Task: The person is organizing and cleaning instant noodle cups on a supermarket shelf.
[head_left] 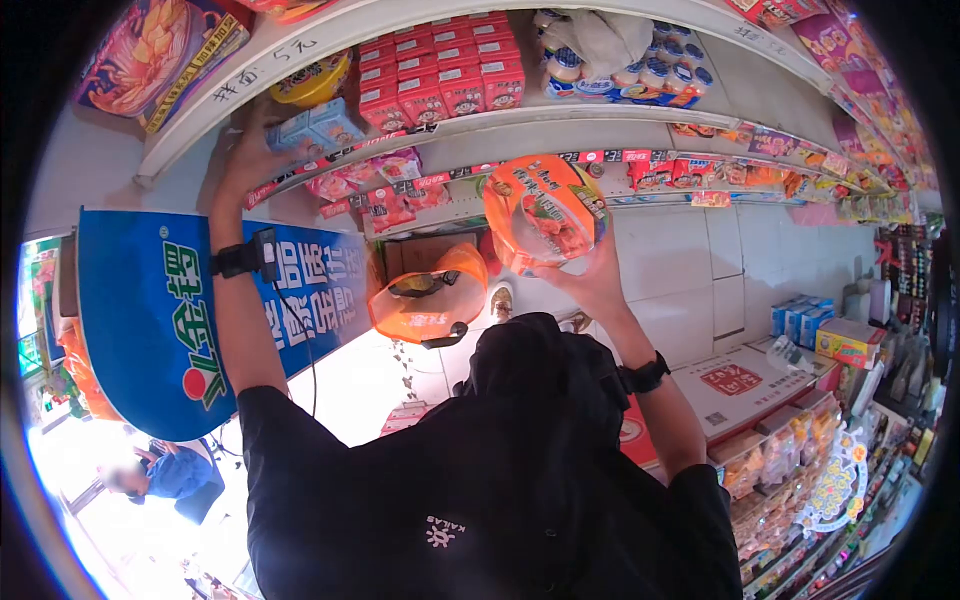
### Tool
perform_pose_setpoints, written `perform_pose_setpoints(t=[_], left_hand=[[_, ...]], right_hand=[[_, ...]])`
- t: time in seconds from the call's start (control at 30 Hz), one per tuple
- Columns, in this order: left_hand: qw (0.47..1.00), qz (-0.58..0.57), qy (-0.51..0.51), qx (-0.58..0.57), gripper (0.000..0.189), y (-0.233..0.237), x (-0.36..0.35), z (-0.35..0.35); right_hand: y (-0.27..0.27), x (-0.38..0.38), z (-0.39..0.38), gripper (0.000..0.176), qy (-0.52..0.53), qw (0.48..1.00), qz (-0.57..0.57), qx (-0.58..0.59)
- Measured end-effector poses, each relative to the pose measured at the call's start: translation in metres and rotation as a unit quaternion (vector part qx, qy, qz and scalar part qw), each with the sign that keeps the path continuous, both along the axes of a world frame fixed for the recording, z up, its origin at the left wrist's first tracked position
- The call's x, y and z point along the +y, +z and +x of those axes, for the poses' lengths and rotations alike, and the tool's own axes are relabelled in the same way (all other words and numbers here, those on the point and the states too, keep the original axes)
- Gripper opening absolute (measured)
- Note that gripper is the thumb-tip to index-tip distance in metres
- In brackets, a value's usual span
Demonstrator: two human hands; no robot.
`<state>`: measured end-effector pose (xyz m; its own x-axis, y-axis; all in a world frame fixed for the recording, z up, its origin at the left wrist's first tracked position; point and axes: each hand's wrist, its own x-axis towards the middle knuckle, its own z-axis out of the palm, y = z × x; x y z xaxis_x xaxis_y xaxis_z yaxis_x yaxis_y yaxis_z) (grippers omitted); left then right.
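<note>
My right hand (590,280) is wrapped round the lower side of an orange packaged tub (545,212), held up in front of the shelves. My left hand (255,160) reaches up to the shelf at the upper left, beside small light-blue boxes (318,128); its fingers are partly hidden and blurred. Just above those boxes sits a yellow tub (312,82). Stacked red boxes (440,65) stand to the right of them on the same shelf.
A blue sign board (150,310) stands at the left. An orange bag-like thing (425,305) lies low near my shoe (501,298). White-lidded bottles (655,70) fill the upper shelf. At the lower left there is another person (175,475). Goods line the right side.
</note>
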<state>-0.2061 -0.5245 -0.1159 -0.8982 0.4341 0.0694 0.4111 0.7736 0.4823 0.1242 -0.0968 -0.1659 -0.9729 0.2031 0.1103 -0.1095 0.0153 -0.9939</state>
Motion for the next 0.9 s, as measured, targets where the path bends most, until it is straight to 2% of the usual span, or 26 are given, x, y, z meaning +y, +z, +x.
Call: perform_pose_setpoints(t=[0.03, 0.07, 0.13, 0.17, 0.23, 0.27, 0.33, 0.37, 0.43, 0.47, 0.53, 0.57, 0.6, 0.63, 0.67, 0.7, 0.73, 0.77, 0.8, 0.83, 0.87, 0.9], left_hand=[[0.998, -0.019, -0.044, 0.028, 0.079, -0.006, -0.002, 0.000], [0.999, -0.018, -0.041, 0.026, 0.079, -0.009, -0.005, -0.001], [0.998, -0.053, 0.031, -0.022, 0.072, -0.008, -0.006, -0.001], [0.998, -0.051, 0.033, -0.023, 0.072, 0.004, 0.004, 0.005], [0.987, -0.147, 0.018, 0.068, 0.064, 0.033, 0.025, 0.021], [0.987, -0.146, 0.018, 0.069, 0.064, 0.024, 0.016, 0.009], [0.959, -0.124, -0.128, 0.222, 0.062, -0.002, -0.010, -0.036], [0.959, -0.122, -0.128, 0.222, 0.062, -0.010, -0.015, -0.051], [0.962, -0.152, -0.049, 0.221, 0.060, -0.023, -0.021, -0.075], [0.963, -0.151, -0.050, 0.220, 0.060, -0.028, -0.024, -0.086], [0.976, 0.011, -0.046, 0.215, 0.063, -0.036, -0.026, -0.101], [0.976, 0.011, -0.046, 0.212, 0.063, -0.039, -0.027, -0.103], [0.968, -0.111, 0.039, 0.221, 0.060, -0.041, -0.028, -0.106], [0.939, -0.230, 0.122, 0.225, 0.058, -0.042, -0.027, -0.110], [0.940, -0.229, 0.121, 0.223, 0.058, -0.055, -0.027, -0.120], [0.955, -0.078, 0.142, 0.248, 0.058, -0.073, -0.024, -0.128], [0.947, 0.075, 0.162, 0.266, 0.063, -0.087, -0.024, -0.132], [0.948, 0.076, 0.163, 0.262, 0.063, -0.072, -0.007, -0.113], [0.942, 0.221, 0.239, 0.077, 0.058, -0.032, 0.029, -0.073], [0.878, 0.355, 0.302, -0.109, 0.053, -0.012, 0.048, -0.051], [0.862, 0.387, 0.284, -0.162, 0.052, -0.015, 0.045, -0.050], [0.873, 0.386, 0.243, -0.171, 0.051, -0.016, 0.041, -0.048]], right_hand=[[-0.001, -0.002, -0.001, 0.102, 0.015, 1.000, 0.008, -0.006], [-0.001, -0.004, -0.001, 0.102, 0.018, 1.000, 0.009, -0.007], [0.002, -0.010, -0.002, 0.101, 0.025, 0.999, 0.000, -0.023], [0.002, -0.011, -0.002, 0.101, 0.027, 0.999, 0.003, -0.023], [0.003, -0.012, -0.001, 0.102, 0.061, 0.998, 0.009, -0.031], [0.004, -0.013, -0.001, 0.102, 0.061, 0.998, 0.011, -0.031], [0.006, -0.016, -0.001, 0.101, 0.028, 0.999, 0.032, -0.015], [0.006, -0.017, 0.000, 0.101, 0.027, 0.999, 0.034, -0.015], [0.006, -0.018, 0.002, 0.101, 0.019, 0.999, 0.020, -0.022], [0.005, -0.017, 0.003, 0.101, 0.018, 0.999, 0.021, -0.023], [0.004, -0.016, 0.005, 0.105, 0.024, 0.999, 0.024, -0.032], [0.005, -0.018, 0.005, 0.105, 0.024, 0.999, 0.024, -0.034], [0.006, -0.020, 0.003, 0.108, 0.028, 0.999, 0.026, -0.033], [0.009, -0.023, 0.000, 0.110, 0.032, 0.999, 0.027, -0.032], [0.011, -0.026, -0.004, 0.110, 0.031, 0.999, 0.028, -0.033], [0.012, -0.030, -0.008, 0.112, 0.031, 0.999, 0.036, -0.020], [0.012, -0.035, -0.013, 0.113, 0.032, 0.998, 0.044, -0.007], [0.012, -0.041, -0.018, 0.113, 0.032, 0.998, 0.047, -0.011], [0.012, -0.047, -0.022, 0.113, 0.037, 0.999, 0.034, -0.005], [0.011, -0.052, -0.029, 0.113, 0.043, 0.999, 0.022, 0.002], [0.012, -0.057, -0.035, 0.113, 0.046, 0.999, 0.025, 0.000], [0.013, -0.061, -0.040, 0.114, 0.059, 0.998, 0.038, 0.006]])
